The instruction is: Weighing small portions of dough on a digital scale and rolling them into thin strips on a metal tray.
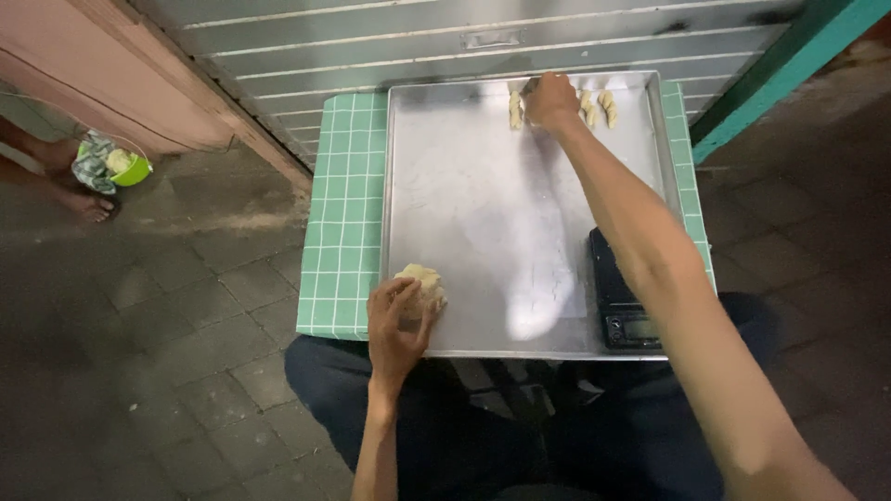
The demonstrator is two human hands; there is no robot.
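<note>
Dark grey paving stones (186,306) cover the floor in dim light. A small table with a green checked cloth (345,213) stands against a grey ribbed metal shutter (390,37). A teal post (789,65) rises at the right, a pinkish wall (111,65) at the left.

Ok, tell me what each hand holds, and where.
Left hand cups the dough lump from its near side. Right hand covers a dough piece; its grip cannot be told.
</note>
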